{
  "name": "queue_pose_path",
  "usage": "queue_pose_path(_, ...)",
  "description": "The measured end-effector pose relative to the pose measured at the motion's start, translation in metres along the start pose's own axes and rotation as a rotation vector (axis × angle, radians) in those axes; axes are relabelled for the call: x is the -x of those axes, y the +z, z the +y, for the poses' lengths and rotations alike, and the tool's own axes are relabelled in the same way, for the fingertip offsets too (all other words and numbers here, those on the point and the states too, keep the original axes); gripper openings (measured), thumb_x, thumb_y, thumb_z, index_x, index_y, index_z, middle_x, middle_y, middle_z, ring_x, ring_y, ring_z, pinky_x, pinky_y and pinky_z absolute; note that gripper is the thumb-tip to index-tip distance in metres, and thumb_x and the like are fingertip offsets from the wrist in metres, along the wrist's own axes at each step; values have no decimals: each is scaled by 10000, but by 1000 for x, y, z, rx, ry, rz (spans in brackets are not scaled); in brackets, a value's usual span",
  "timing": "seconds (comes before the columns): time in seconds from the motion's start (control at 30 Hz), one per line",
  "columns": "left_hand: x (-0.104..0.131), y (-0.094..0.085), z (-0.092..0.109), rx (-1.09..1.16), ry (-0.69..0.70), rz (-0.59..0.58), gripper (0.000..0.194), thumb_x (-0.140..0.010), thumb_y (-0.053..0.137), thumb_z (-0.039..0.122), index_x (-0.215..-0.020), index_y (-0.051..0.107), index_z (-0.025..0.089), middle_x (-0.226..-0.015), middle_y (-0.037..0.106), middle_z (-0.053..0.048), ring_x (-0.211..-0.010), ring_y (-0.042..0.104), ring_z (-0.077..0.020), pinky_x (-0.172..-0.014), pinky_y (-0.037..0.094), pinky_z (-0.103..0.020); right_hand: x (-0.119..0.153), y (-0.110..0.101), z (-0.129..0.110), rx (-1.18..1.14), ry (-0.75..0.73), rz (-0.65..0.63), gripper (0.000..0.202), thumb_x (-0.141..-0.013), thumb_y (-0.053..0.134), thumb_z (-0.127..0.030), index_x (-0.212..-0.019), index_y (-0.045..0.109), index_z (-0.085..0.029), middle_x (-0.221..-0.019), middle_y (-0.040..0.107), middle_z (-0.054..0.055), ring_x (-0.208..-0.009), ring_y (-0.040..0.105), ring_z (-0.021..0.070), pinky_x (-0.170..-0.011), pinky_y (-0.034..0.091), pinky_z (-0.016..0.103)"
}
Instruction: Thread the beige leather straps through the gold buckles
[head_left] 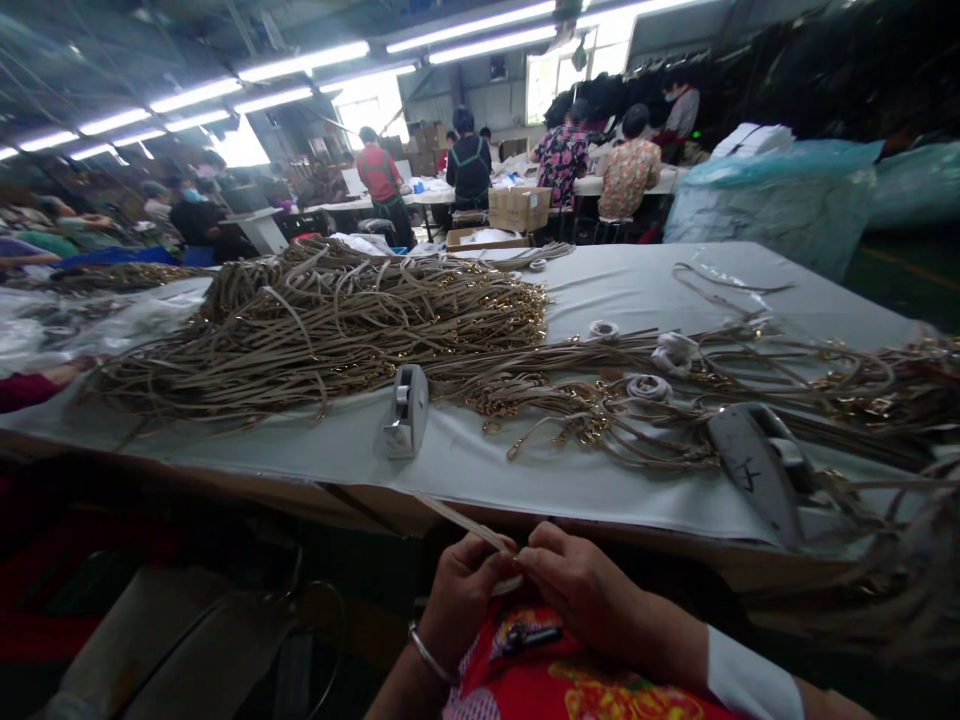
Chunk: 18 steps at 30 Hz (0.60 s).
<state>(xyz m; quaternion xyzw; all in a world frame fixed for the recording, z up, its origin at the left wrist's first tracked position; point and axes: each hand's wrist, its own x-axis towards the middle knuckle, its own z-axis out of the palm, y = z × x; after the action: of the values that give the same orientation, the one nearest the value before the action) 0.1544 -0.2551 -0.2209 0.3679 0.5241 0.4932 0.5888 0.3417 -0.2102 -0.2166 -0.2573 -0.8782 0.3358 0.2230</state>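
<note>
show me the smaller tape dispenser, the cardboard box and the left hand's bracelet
tape dispenser [399, 441], head view, front of its base
cardboard box [519, 210], head view, its side
bracelet [431, 657], head view, middle of the band

Matt straps [300, 335] against glinting metal clasps [592, 430]!
And across the middle, a smooth pale table covering [619, 285] with a soft sheen; upper right, crinkled, translucent plastic sheeting [772, 205]; upper centre, a matt cardboard box [519, 208]; and down at bottom centre, a shiny, smooth metal bracelet [433, 656] beside printed red cloth [551, 680].
</note>
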Motion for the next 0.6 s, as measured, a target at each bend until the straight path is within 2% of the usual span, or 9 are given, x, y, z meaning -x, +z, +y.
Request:
queue_pose_path(0.1,2,4,-4,-139,125,-37,209,-854,670,352,-861,771,169,-920,673,-79,-865,616,-223,-788,498,-294,0,3,3,5,-3,10,193,-967,435,-138,-931,624,-151,-864,552,55,-718,537,135,-618,456,229)
queue_pose_path(0.27,7,15,-15,-289,194,-115,326,-951,525,334,-1221,678,232,-1165,683,-122,-1058,618,-271,-953,473,-359,4,7,12,-13,20,85,188,-971,414,-134,-992,597,-172,-903,578,61,-769,570,157,-690,502,273)
queue_pose_path(0.37,5,16,-17,-430,255,-94,312,-964,485,316,-1162,707,222,-1079,686,-142,-973,627,-264,-902,486,-355,9,7,19,61,1,120,282,-946,432,-112,-1207,522,-174,-982,618,86,-838,614,185,-732,526,303)
queue_pose_path(0.47,3,14,-16,-549,313,-102,294,-967,468,295,-1079,731,226,-1024,681,-143,-900,626,-246,-833,484,-324,13,4,23,221,-67,13,553,-917,509,-130,-1444,349,-184,-1016,638,101,-809,643,203,-654,518,289)
queue_pose_path(0.53,2,11,-13,-617,327,-125,263,-956,494,287,-1037,740,238,-1005,683,-136,-852,627,-232,-778,474,-300,13,2,22,304,-76,-77,642,-889,549,-124,-1481,310,-188,-968,645,86,-712,639,193,-575,491,273)
queue_pose_path(0.6,4,10,-9,-692,336,-122,220,-935,535,273,-1007,741,246,-940,679,-114,-773,613,-209,-714,455,-280,13,3,21,322,-55,-100,617,-866,559,-102,-1445,354,-159,-960,655,91,-705,645,200,-576,495,281)
